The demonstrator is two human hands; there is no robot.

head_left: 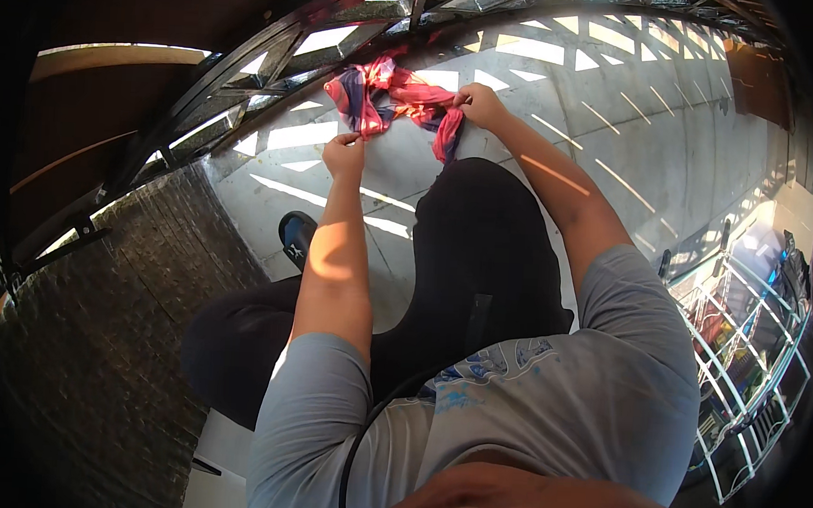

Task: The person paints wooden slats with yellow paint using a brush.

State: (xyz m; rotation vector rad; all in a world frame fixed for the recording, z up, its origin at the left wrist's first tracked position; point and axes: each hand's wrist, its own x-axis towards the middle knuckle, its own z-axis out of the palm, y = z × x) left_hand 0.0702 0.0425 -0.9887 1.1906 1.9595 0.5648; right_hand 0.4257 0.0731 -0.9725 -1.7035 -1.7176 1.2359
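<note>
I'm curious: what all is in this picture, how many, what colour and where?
Floor: one, pale grey, centre to right
Cloth: one heap, red and dark blue, top centre
Lattice frame: one, dark, top left
Rough surface: one, dark brown, lower left
Panel: one, brown, upper right
Wire rack: one, white, right, contents unclear
Cord: one, black, lower centre
Shirt: one, grey, lower centre
Trousers: one pair, black, centre
Shoe: one visible, dark, left of centre
Left hand: one, bare, pinching cloth
Right hand: one, bare, pinching cloth
</note>
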